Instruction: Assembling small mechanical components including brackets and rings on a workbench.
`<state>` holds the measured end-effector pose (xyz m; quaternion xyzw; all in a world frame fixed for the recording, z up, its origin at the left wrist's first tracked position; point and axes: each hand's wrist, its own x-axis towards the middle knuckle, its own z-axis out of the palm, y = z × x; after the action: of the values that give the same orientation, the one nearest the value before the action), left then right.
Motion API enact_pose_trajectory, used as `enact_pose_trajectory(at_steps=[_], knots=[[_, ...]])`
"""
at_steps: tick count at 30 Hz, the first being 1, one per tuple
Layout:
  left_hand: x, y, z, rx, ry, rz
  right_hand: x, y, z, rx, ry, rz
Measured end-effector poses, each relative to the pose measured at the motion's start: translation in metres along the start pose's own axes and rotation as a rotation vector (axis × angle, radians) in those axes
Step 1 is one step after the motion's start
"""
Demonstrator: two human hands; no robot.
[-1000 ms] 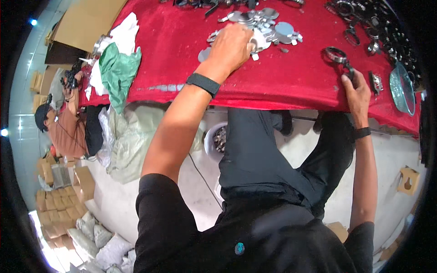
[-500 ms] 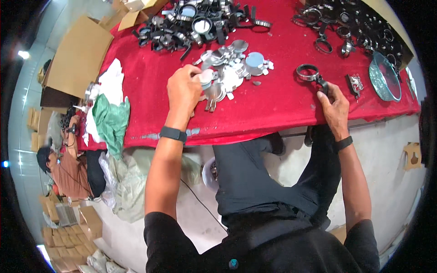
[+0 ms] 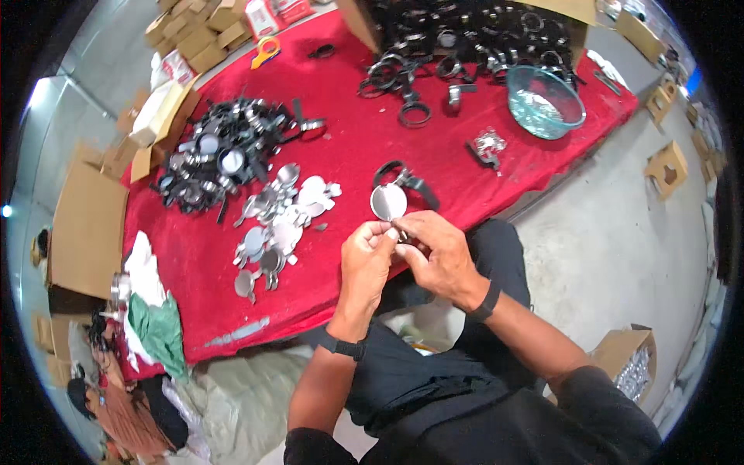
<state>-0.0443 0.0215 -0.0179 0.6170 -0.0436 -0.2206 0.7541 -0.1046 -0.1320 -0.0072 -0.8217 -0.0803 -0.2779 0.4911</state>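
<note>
My left hand (image 3: pixel 366 260) pinches a round, shiny metal disc (image 3: pixel 388 202) by its lower end, at the table's front edge. My right hand (image 3: pixel 440 254) is closed against the left fingertips, its thumb and fingers curled round something small and dark that I cannot make out. Just beyond the disc lies a black ring with a handle (image 3: pixel 419 191) on the red cloth; the disc hides part of the ring. To the left of my hands spreads a loose pile of silvery discs with tabs (image 3: pixel 287 232).
Black ring clamps (image 3: pixel 225 147) are heaped at the back left, with more in a carton (image 3: pixel 358 22) at the back. A glass bowl (image 3: pixel 545 108) and small metal pieces (image 3: pixel 490 142) stand right. A green cloth (image 3: pixel 159 325) hangs at left; a co-worker (image 3: pixel 128 411) is beyond it.
My left hand has left the disc pile with a disc and met my right hand. The black ring, earlier in my right hand, now lies on the cloth. The view has turned rightward.
</note>
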Motion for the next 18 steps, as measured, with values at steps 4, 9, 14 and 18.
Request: enact_pose_trajectory(at_steps=[4,9,14,18], knots=[[0.014,-0.004,0.021,-0.192,-0.199,-0.068,-0.007,0.006,-0.022,-0.146,0.118,-0.028],[0.021,-0.002,0.036,0.049,-0.157,-0.021,-0.003,0.010,-0.034,-0.232,0.195,-0.043],[0.034,0.008,0.021,0.521,-0.011,0.238,0.000,0.046,-0.057,-0.329,0.340,0.067],[0.072,-0.004,-0.027,0.822,0.257,0.402,0.008,0.084,-0.073,-0.467,0.301,0.128]])
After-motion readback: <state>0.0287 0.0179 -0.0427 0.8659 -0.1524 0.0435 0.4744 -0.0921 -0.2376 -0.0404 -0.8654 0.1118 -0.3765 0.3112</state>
